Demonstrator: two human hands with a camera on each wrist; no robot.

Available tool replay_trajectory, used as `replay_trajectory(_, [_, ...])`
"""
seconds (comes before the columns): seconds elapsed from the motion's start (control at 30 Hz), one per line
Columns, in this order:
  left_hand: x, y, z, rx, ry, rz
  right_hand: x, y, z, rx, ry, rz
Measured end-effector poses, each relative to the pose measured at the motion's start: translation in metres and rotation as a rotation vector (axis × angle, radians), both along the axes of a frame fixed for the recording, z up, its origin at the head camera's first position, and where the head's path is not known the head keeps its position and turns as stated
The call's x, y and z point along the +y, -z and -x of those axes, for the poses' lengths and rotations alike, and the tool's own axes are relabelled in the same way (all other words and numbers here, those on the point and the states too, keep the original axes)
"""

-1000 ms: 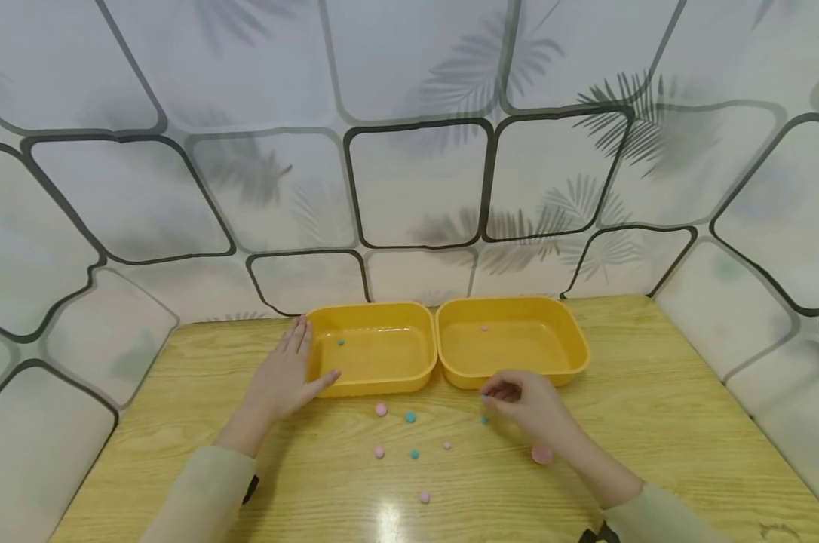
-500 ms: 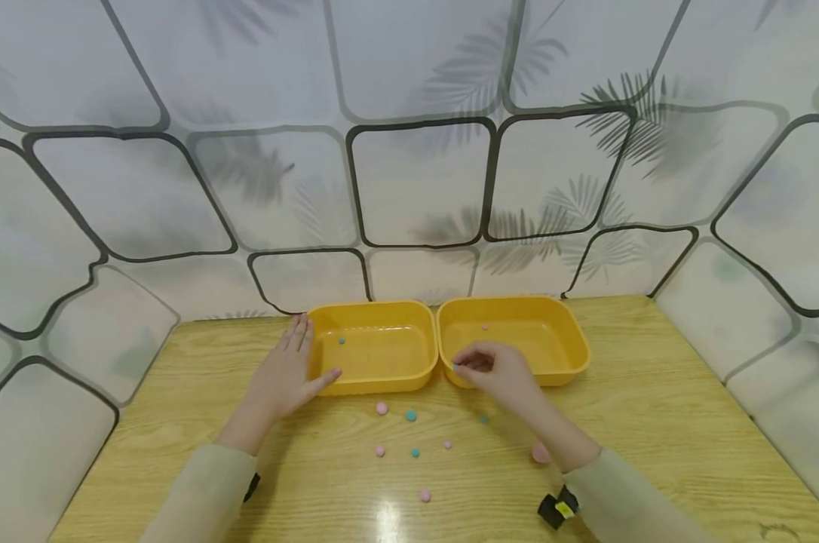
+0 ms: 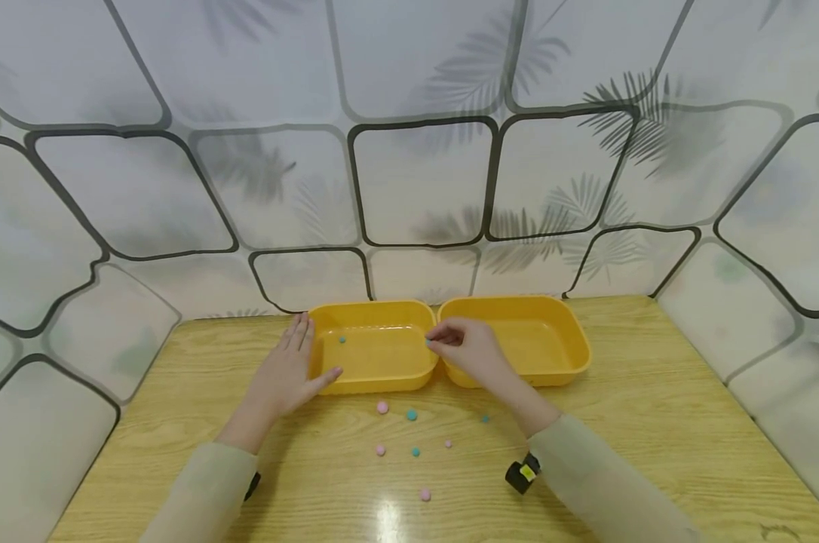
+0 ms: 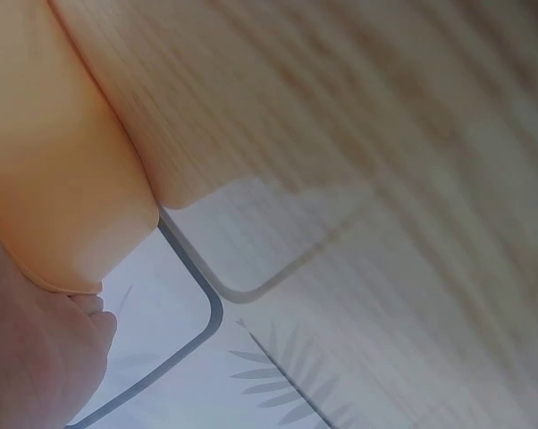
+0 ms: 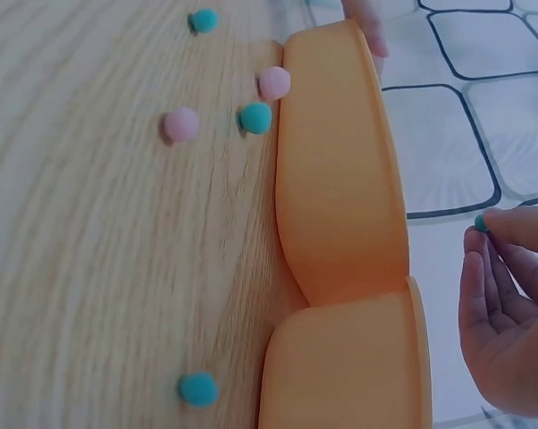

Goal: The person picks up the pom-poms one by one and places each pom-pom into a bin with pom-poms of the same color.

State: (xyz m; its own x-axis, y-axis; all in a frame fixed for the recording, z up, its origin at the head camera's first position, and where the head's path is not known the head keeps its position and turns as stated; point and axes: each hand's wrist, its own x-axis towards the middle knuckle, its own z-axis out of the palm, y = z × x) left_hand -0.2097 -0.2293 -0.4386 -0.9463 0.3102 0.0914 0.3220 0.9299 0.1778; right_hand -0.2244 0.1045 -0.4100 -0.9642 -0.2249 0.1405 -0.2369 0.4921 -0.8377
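No readable writing or brand mark appears on any item. Nearest the viewer, small round fuzzy balls lie scattered on the wood-grain table [image 3: 654,422]: pink balls [image 3: 424,495] and teal balls [image 3: 415,452], loose and apart from one another. The left hand [image 3: 283,377] lies flat on the table, fingers straight and together, thumb tip against the near wall of the left yellow tray [image 3: 372,377], fingertips beside its left wall. The right hand [image 3: 467,351] is raised above the seam where the two trays meet, its thumb and forefinger pinching a small teal ball [image 3: 427,342] at the left tray's right rim. Both trays are smooth rounded rectangular plastic, set side by side and touching. A teal ball [image 3: 342,340] rests inside the left tray. The right yellow tray [image 3: 565,362] stands beyond the right wrist. A glossy panelled wall [image 3: 416,181] with dark outlines and leaf prints rises farthest.
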Motion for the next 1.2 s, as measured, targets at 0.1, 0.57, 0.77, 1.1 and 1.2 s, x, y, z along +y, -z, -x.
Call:
replay_trajectory(0.1, [0.0,0.001,0.001,-0.001,0.001,0.002,-0.007,-0.001,0.008,-0.007,0.01,-0.021])
replay_trajectory(0.57, [-0.001,0.004,0.001,-0.003,0.001,-0.007,-0.03,0.003,0.048,-0.137,0.045,0.061])
replay_trajectory(0.77, [-0.002,0.004,0.001,-0.002,-0.002,-0.011,-0.035,0.01,0.053,-0.126,0.06,0.057])
replay_trajectory(1.1, [-0.002,0.005,0.003,-0.015,0.0,-0.007,-0.039,0.015,0.05,-0.074,0.089,0.006])
replay_trajectory(1.2, [-0.002,0.006,0.004,-0.008,0.001,-0.008,-0.039,0.015,0.05,-0.074,0.092,0.009])
